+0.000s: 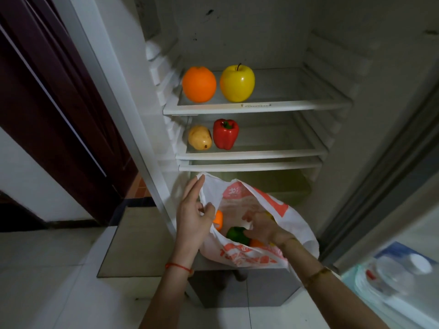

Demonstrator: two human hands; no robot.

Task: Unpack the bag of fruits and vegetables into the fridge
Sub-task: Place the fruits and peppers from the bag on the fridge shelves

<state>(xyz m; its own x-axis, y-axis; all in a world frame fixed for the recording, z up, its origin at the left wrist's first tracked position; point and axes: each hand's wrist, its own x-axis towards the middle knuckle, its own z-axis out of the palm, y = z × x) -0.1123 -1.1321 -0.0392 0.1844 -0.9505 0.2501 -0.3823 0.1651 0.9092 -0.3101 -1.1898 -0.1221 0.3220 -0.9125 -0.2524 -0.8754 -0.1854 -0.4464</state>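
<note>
Head view, near to far: left hand (193, 216) pinching white-and-orange bag (280, 207) rim; right hand (260, 227) inside, fingers spread over green pepper (237, 235), grip unclear. Beyond: potato (200, 137), red pepper (225, 134); above, orange (199, 84), yellow apple (237, 83).

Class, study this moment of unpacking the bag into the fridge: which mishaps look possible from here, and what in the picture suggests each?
1. The plastic bag sits at the fridge's lower edge, held by the left hand only; it may sag and spill.
2. The orange and yellow apple sit near the shelf's front edge; a bump could roll them off.
</note>
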